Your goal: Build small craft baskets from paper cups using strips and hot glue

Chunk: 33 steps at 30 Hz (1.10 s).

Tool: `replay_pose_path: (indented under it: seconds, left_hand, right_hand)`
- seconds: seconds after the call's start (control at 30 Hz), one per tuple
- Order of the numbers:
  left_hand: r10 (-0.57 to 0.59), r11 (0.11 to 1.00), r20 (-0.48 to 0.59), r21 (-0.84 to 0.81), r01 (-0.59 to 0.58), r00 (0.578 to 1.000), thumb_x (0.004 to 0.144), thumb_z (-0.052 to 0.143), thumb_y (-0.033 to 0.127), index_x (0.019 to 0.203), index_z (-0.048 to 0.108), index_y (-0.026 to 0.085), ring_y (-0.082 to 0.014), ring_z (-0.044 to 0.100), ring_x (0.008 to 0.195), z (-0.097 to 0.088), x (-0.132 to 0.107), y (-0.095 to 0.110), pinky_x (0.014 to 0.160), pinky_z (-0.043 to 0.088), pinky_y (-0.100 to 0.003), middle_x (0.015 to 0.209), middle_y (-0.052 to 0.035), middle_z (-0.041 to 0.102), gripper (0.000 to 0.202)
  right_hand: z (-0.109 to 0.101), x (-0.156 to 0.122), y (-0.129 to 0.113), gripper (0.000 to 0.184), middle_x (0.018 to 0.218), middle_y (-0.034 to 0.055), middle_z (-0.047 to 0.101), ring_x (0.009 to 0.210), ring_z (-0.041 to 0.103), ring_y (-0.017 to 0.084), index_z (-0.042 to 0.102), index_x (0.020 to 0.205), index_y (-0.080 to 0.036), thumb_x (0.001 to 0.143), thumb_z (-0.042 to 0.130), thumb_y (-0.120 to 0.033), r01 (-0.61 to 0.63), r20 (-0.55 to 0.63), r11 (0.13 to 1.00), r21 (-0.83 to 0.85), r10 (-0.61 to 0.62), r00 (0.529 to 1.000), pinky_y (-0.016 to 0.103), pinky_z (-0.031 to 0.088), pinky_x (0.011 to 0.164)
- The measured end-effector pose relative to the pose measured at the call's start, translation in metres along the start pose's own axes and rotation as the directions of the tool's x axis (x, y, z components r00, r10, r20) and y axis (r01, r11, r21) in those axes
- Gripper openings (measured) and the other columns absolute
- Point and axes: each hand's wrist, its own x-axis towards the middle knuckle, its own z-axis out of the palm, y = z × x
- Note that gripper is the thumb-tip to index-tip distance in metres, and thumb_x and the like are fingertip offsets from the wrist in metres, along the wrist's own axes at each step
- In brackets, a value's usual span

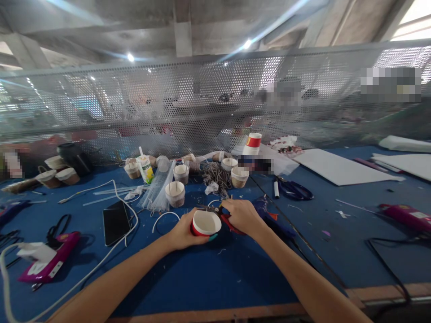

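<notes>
My left hand (183, 233) is wrapped round a red paper cup with a white inside (205, 223), holding it just above the blue table (208, 273). My right hand (240, 216) is closed on red-handled scissors (226, 217), whose blades point left at the cup's far rim. A blue glue gun (266, 214) lies just behind my right hand. Several finished small cups (175, 194) wrapped in brown cord stand beyond my hands.
A black phone (116, 222) and a white cable (117, 197) lie at left, near a magenta glue gun (50, 260). Dark scissors (294, 189), a white board (340, 168) and another magenta glue gun (406, 216) are at right. A perforated metal screen (215, 98) backs the table.
</notes>
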Motion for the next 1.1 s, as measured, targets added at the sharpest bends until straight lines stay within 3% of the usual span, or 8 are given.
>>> replay_pose_path:
  seconds: [0.23, 0.4, 0.57, 0.8, 1.1]
  left_hand:
    - [-0.036, 0.994, -0.027, -0.101, 0.033, 0.999, 0.059, 0.071, 0.028, 0.107, 0.048, 0.015, -0.0186, 0.056, 0.086, 0.0014, -0.0006, -0.0023, 0.079, 0.046, -0.031, 0.095, -0.0046, 0.060, 0.055]
    - [-0.092, 0.970, -0.014, -0.226, 0.086, 0.996, 0.060, 0.072, 0.032, 0.105, 0.048, 0.015, -0.0190, 0.055, 0.090, 0.0029, -0.0003, -0.0023, 0.084, 0.044, -0.032, 0.097, -0.0054, 0.059, 0.054]
    - [-0.127, 0.938, -0.020, -0.328, 0.113, 0.992, 0.060, 0.073, 0.034, 0.106, 0.047, 0.015, -0.0191, 0.055, 0.095, 0.0045, -0.0009, -0.0033, 0.089, 0.042, -0.033, 0.102, -0.0063, 0.057, 0.056]
    - [-0.079, 0.938, -0.007, -0.339, 0.072, 0.997, 0.060, 0.073, 0.031, 0.114, 0.044, 0.015, -0.0199, 0.054, 0.099, 0.0034, -0.0008, -0.0034, 0.091, 0.042, -0.033, 0.107, -0.0072, 0.057, 0.064]
    - [-0.037, 0.960, 0.034, -0.276, 0.045, 0.999, 0.059, 0.073, 0.028, 0.114, 0.043, 0.017, -0.0196, 0.054, 0.097, 0.0007, -0.0026, -0.0076, 0.088, 0.043, -0.031, 0.107, -0.0066, 0.056, 0.063]
  right_hand:
    - [0.0060, 0.0043, 0.0028, 0.021, 0.094, 0.0086, 0.066, 0.084, 0.060, 0.020, 0.060, 0.092, -0.016, 0.078, 0.047, -0.025, -0.030, -0.054, 0.993, 0.115, 0.036, 0.998, 0.025, 0.037, 0.067]
    - [0.0074, 0.0080, 0.0047, 0.019, 0.090, 0.0105, 0.066, 0.082, 0.060, 0.020, 0.058, 0.091, -0.014, 0.082, 0.043, -0.020, -0.089, -0.029, 0.978, 0.188, 0.096, 0.995, 0.024, 0.036, 0.067]
    - [0.0066, 0.0065, 0.0047, 0.016, 0.090, 0.0083, 0.066, 0.082, 0.060, 0.020, 0.058, 0.088, -0.016, 0.080, 0.044, -0.019, -0.032, 0.007, 0.981, 0.192, 0.031, 0.999, 0.025, 0.036, 0.065]
    - [0.0059, 0.0036, 0.0023, 0.019, 0.092, 0.0088, 0.066, 0.085, 0.060, 0.021, 0.057, 0.094, -0.016, 0.080, 0.047, -0.024, 0.031, -0.021, 0.996, 0.085, -0.029, 0.999, 0.026, 0.036, 0.067]
    - [0.0088, 0.0038, 0.0015, 0.019, 0.091, 0.0074, 0.065, 0.083, 0.060, 0.020, 0.058, 0.094, -0.017, 0.078, 0.048, -0.018, 0.064, -0.007, 0.995, 0.074, -0.064, 0.998, 0.025, 0.037, 0.068]
